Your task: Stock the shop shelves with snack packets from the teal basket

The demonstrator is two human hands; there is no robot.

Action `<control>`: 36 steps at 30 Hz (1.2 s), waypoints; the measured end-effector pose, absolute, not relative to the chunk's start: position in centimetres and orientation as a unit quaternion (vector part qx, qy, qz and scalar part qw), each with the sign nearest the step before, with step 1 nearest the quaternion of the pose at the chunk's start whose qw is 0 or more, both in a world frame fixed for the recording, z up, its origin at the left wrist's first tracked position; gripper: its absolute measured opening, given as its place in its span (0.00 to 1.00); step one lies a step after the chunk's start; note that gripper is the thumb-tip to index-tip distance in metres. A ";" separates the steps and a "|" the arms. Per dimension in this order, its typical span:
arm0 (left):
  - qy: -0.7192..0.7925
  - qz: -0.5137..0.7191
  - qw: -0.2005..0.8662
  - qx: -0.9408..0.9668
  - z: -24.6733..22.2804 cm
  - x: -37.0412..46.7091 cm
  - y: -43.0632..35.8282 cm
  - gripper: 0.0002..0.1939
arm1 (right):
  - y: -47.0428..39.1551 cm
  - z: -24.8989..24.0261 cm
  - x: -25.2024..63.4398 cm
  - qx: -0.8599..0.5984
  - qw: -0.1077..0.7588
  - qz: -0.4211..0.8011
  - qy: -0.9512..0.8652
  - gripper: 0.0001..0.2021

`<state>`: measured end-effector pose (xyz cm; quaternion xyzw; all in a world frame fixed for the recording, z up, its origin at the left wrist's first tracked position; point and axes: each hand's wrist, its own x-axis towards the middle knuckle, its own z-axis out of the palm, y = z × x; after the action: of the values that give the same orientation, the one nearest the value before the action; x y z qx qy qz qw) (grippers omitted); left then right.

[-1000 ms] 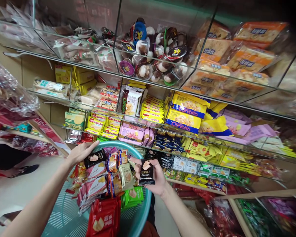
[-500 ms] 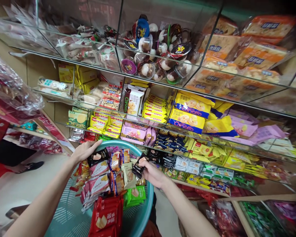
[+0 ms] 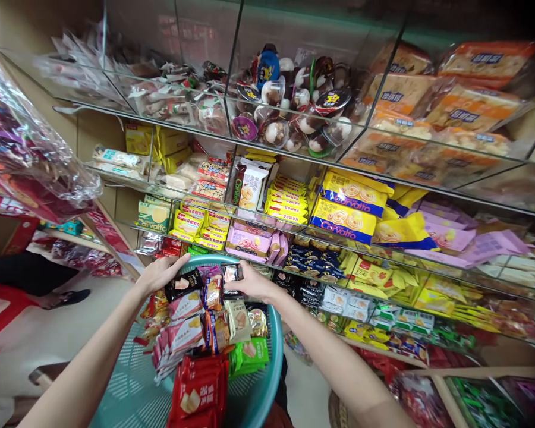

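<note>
R hand (image 3: 256, 283) has its grip pinched on a small black-wrapped biscuit pkt (image 3: 230, 276), just inside the far rim of the teal plastic basket (image 3: 277, 339), beside the purple-and-orange pkts (image 3: 213, 292). L hand (image 3: 161, 274) is on the basket's far-left rim; fingers mostly hidden, so can't tell how tight that grip is. Main risk IMO: pkt let go w/ no flat spot under it, so it slides on slick wrappers or goes over the rim to the floor (image 3: 80, 330). Pushing down hard there could also topple the beige pkt (image 3: 238, 320) or crush biscuits. If L hand slips, basket might tip b/c load looks bunched toward the far side, & the stacked red pkts (image 3: 198, 389) could spill.
</note>
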<state>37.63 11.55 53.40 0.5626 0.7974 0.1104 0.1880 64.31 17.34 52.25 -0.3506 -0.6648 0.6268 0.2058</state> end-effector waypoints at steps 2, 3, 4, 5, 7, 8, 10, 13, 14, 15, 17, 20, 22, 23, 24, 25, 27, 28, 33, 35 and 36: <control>0.796 0.112 0.187 0.565 53.3 37.5 11.4 0.34 | 17.5 52.1 63.4 -0.324 0.179 0.610 -0.700 0.17; 0.795 0.114 0.186 0.567 53.3 37.5 11.4 0.34 | 17.4 52.2 63.0 -0.307 0.163 0.603 -0.718 0.14; 0.793 0.115 0.185 0.568 53.3 37.5 11.3 0.34 | 17.4 52.3 62.6 -0.288 0.146 0.595 -0.736 0.12; 0.792 0.116 0.183 0.571 53.2 37.4 11.3 0.34 | 17.2 52.5 62.1 -0.267 0.130 0.586 -0.754 0.11; 0.789 0.118 0.182 0.576 53.2 37.4 11.2 0.34 | 16.8 52.8 61.1 -0.226 0.101 0.571 -0.783 0.11; 0.787 0.118 0.181 0.578 53.2 37.4 11.2 0.34 | 16.6 52.9 60.5 -0.209 0.091 0.562 -0.795 0.11; 0.783 0.119 0.182 0.583 53.2 37.3 11.3 0.34 | 16.1 52.8 59.2 -0.183 0.076 0.535 -0.821 0.11; 0.780 0.120 0.183 0.587 53.2 37.2 11.4 0.34 | 15.5 52.2 57.4 -0.150 0.052 0.484 -0.861 0.12; 0.780 0.119 0.183 0.586 53.2 37.2 11.4 0.34 | 15.3 52.1 57.0 -0.142 0.042 0.471 -0.870 0.12; 0.781 0.119 0.183 0.585 53.1 37.2 11.5 0.34 | 15.2 52.0 56.7 -0.140 0.034 0.460 -0.876 0.13; 0.781 0.118 0.184 0.585 53.1 37.1 11.6 0.34 | 14.9 51.9 56.4 -0.151 0.032 0.430 -0.889 0.13; 0.775 0.119 0.190 0.591 53.0 36.9 11.6 0.33 | 14.3 52.2 56.6 -0.207 0.063 0.340 -0.915 0.16; 0.771 0.121 0.195 0.594 52.9 36.8 11.7 0.32 | 13.9 52.5 56.9 -0.242 0.083 0.263 -0.930 0.19; 0.771 0.121 0.196 0.594 52.9 36.8 11.7 0.32 | 13.7 52.6 57.1 -0.253 0.089 0.227 -0.936 0.21; 0.771 0.122 0.197 0.594 52.9 36.8 11.7 0.31 | 13.5 52.7 57.3 -0.259 0.092 0.196 -0.941 0.21; 0.771 0.122 0.197 0.593 52.8 36.7 11.7 0.31 | 13.4 52.8 57.5 -0.262 0.096 0.173 -0.945 0.22; 0.772 0.121 0.196 0.592 52.7 36.7 11.8 0.31 | 13.3 52.8 57.8 -0.264 0.107 0.148 -0.947 0.22; 0.773 0.119 0.195 0.592 52.7 36.8 11.9 0.32 | 13.2 52.8 57.9 -0.264 0.114 0.146 -0.947 0.21; 0.775 0.112 0.192 0.592 52.7 37.1 12.4 0.31 | 13.2 52.0 58.3 -0.270 0.137 0.181 -0.936 0.15; 0.776 0.111 0.189 0.591 52.9 37.3 12.5 0.30 | 13.0 51.6 58.4 -0.273 0.139 0.187 -0.934 0.13; 0.777 0.112 0.188 0.590 53.0 37.3 12.5 0.29 | 12.9 51.5 58.3 -0.274 0.141 0.187 -0.933 0.13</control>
<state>37.35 12.51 52.97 0.5901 0.7771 0.1115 0.1883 58.35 12.90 51.49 -0.2738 -0.9329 0.1871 0.1406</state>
